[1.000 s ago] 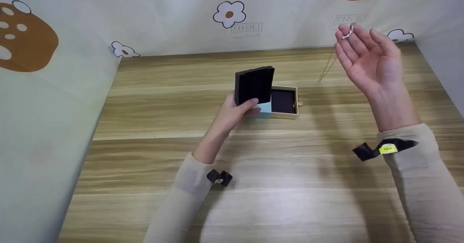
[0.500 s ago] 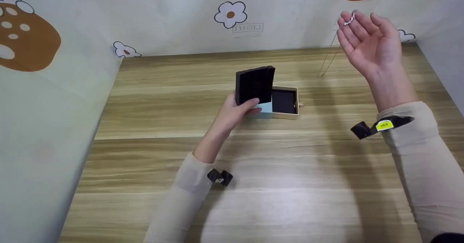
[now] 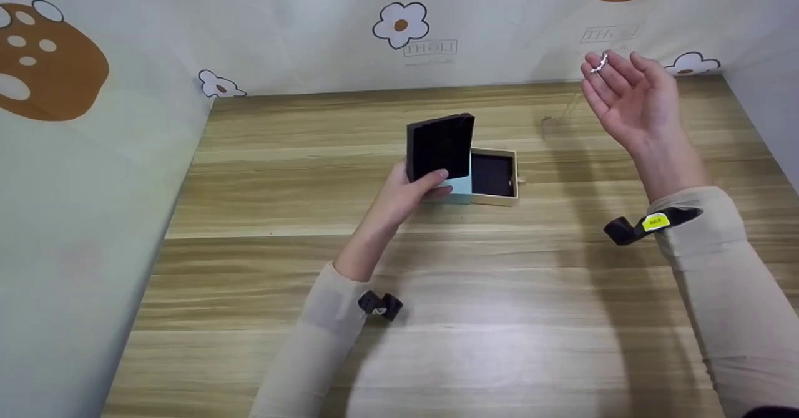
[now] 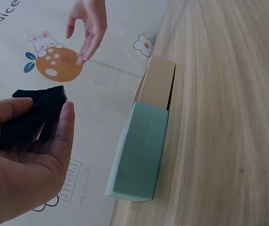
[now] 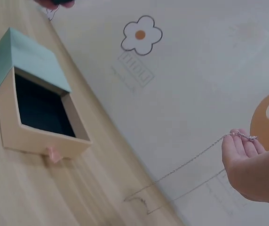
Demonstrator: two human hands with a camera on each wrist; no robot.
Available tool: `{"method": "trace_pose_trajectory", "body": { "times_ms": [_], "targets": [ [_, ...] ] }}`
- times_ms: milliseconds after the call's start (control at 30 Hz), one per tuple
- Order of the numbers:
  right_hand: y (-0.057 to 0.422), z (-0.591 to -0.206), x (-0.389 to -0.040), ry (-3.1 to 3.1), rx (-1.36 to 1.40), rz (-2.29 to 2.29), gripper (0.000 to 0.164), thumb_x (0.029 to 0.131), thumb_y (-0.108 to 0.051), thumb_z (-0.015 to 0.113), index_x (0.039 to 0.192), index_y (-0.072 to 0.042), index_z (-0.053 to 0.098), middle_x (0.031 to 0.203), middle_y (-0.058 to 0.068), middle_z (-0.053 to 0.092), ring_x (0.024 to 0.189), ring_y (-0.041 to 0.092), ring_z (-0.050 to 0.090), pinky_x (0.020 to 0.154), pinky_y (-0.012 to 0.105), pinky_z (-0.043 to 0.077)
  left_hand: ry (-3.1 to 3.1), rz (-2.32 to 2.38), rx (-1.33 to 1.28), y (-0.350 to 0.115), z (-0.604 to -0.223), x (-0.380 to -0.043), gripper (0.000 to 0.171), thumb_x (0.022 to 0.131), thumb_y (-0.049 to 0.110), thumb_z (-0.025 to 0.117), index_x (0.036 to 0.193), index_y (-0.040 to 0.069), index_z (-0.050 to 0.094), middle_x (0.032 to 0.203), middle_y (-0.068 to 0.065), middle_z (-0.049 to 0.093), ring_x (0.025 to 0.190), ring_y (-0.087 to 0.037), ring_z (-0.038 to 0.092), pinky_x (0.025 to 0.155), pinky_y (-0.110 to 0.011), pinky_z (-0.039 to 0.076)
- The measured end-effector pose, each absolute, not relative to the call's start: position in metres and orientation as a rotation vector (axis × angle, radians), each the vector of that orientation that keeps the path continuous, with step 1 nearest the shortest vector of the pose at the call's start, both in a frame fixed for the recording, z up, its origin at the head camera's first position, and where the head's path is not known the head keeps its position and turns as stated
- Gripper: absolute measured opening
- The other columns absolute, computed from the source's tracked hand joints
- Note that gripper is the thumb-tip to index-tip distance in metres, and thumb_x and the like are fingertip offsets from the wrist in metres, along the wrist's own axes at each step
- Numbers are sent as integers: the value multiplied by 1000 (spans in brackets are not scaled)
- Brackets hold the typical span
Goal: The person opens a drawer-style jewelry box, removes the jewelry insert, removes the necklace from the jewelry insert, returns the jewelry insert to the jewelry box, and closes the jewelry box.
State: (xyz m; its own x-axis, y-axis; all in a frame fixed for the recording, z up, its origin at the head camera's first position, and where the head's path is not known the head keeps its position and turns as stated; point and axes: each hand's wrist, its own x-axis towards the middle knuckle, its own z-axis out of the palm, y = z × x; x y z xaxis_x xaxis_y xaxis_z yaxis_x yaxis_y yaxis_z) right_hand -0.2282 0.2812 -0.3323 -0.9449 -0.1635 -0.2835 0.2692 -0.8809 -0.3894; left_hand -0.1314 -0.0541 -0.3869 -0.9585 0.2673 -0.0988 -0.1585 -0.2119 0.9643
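Observation:
My left hand (image 3: pixel 404 196) grips a flat black padded insert (image 3: pixel 439 146) by its lower edge, thumb on its dark face, tilted upright over the box. In the right wrist view, a jewellery box stands on the table with a pale blue sleeve (image 5: pixel 33 59) and a cream drawer (image 5: pixel 45 143) pulled partly out, its inside dark. Off to the right, my right hand (image 3: pixel 640 106) is raised palm up with its fingers extended. A silver necklace (image 3: pixel 600 63) lies across its fingertips. The thin chain (image 5: pixel 179 167) hangs below them in a long loop.
The wood-grain table (image 3: pixel 349 249) is bounded behind by a printed cloth wall (image 3: pixel 299 31) with flowers, and a side wall (image 3: pixel 764 93) stands at right. A small ribbon tab (image 5: pixel 54 154) sticks out from the drawer's front.
My right hand has risen, then come down again, still palm up with the necklace on its fingers. The hanging chain has swung. The left hand and the black insert stay almost still.

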Motion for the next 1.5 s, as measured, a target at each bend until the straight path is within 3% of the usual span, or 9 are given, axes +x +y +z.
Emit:
{"method": "trace_pose_trajectory", "body": {
  "times_ms": [533, 800, 1133, 1233, 1367, 1500],
  "targets": [
    [301, -368, -216, 742, 404, -2762, 38, 101, -15, 53, 137, -5, 46, 126, 17, 65, 125, 27, 59, 120, 31, 35, 1781, 2240, 145, -51, -386, -130, 45, 97, -4, 53, 140, -10, 43, 139, -31, 53, 120, -29, 60, 97, -39, 57],
    [308, -382, -212, 776, 402, -2737, 25, 102, -14, 50, 123, -1, 52, 117, 19, 69, 111, 29, 65, 114, 31, 42, 1780, 2212, 148, -53, -386, -129, 45, 98, -1, 53, 142, -6, 44, 140, -27, 54, 123, -29, 60, 98, -38, 56],
    [320, -395, -210, 750, 507, -2709, 29, 102, -15, 53, 129, -4, 51, 116, 17, 69, 115, 26, 64, 118, 29, 36, 1781, 2215, 135, -51, -388, -131, 45, 98, -2, 53, 141, -8, 44, 140, -28, 54, 123, -31, 60, 98, -38, 56],
    [320, -396, -209, 780, 547, -2699, 20, 102, -11, 53, 118, -2, 59, 110, 17, 73, 109, 26, 68, 112, 30, 44, 1782, 2220, 137, -50, -389, -131, 45, 97, -2, 53, 141, -8, 44, 139, -29, 54, 120, -30, 61, 98, -38, 56],
    [319, -396, -207, 952, 582, -2676, 11, 98, -2, 58, 98, 0, 69, 97, 15, 77, 93, 24, 74, 93, 32, 57, 1792, 2220, 140, -50, -389, -130, 44, 97, -2, 53, 140, -9, 45, 137, -30, 55, 115, -26, 63, 97, -37, 57],
    [320, -396, -204, 1109, 633, -2644, 10, 94, 3, 63, 94, -2, 71, 90, 12, 77, 86, 20, 75, 82, 31, 61, 1803, 2216, 144, -50, -389, -129, 43, 97, -2, 53, 139, -9, 46, 137, -30, 55, 113, -24, 63, 97, -37, 57]
  ]
}}
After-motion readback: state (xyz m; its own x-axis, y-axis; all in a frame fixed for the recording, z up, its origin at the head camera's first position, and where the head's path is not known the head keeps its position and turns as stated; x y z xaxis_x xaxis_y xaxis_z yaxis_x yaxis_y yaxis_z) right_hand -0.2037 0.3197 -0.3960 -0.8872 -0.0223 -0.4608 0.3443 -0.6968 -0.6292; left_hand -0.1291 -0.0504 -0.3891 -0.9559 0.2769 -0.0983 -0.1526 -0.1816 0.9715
